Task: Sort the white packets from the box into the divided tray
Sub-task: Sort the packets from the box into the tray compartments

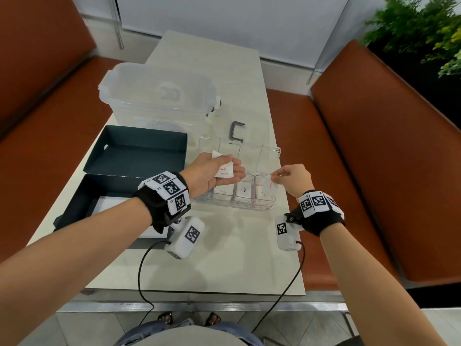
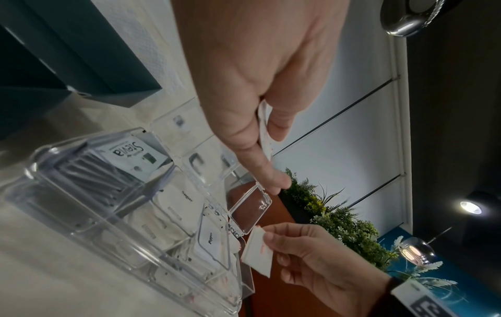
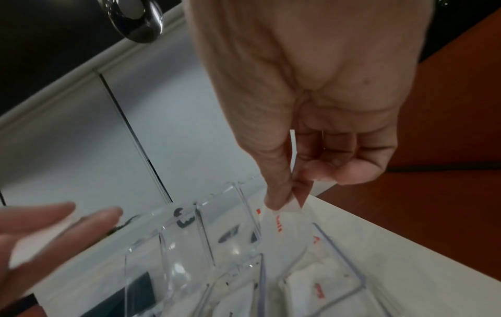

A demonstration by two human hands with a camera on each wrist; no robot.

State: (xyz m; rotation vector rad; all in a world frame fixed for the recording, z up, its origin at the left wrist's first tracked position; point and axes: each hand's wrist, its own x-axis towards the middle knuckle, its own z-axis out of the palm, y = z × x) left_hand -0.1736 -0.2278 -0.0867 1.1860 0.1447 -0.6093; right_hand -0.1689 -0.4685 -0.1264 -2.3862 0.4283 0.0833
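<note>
Small flat white paper packets carry red lettering. The left hand (image 1: 212, 173), palm up above the clear divided tray (image 1: 270, 204), holds a few packets (image 1: 223, 169) under its thumb. The right hand (image 1: 293, 179) pinches one packet (image 1: 269, 187) over the tray's near right compartment. The dark box (image 1: 82, 208) sits left on the table (image 1: 237, 258).

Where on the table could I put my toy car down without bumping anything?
The bare beige tabletop near the person, in front of the clear divided tray, is free except for the dangling camera cables. The far end beyond the big clear plastic tub also looks bare. It is crowded around the dark open box, the tray and both hands.
</note>
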